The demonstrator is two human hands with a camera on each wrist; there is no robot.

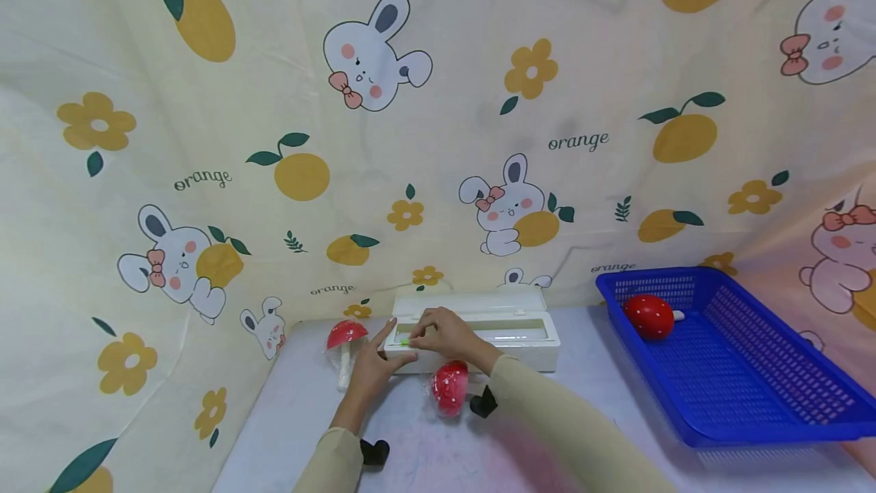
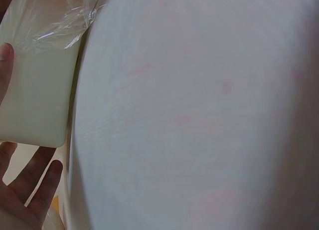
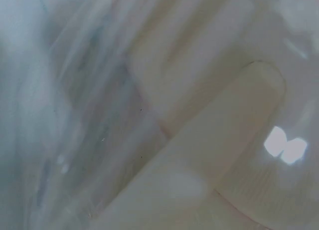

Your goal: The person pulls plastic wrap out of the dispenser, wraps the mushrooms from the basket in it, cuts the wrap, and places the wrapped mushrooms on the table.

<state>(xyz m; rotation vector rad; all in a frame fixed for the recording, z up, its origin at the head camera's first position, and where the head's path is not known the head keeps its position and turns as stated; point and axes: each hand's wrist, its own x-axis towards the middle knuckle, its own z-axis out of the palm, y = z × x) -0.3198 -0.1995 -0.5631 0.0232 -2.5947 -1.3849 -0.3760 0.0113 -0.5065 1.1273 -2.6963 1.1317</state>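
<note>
A long white box [image 1: 479, 356] with its lid [image 1: 472, 300] raised lies at the back of the table; it looks like a cling film dispenser. My left hand [image 1: 372, 371] holds its left end, thumb on the front and fingers at the end wall, as the left wrist view also shows. With the fingertips of my right hand [image 1: 445, 335] I pinch a small bright green piece [image 1: 405, 342] at the box's left front edge. A film-wrapped red toy mushroom [image 1: 449, 388] lies under my right wrist. Its pale stem [image 3: 224, 125] fills the right wrist view, blurred.
Another film-wrapped toy mushroom [image 1: 347, 335] leans by the box's left end. At the right stands a blue plastic basket [image 1: 725, 421] holding a red spotted mushroom [image 1: 649, 316]. A printed cloth [image 1: 438, 128] hangs behind the table. Clear film [image 2: 55, 30] covers part of the box front.
</note>
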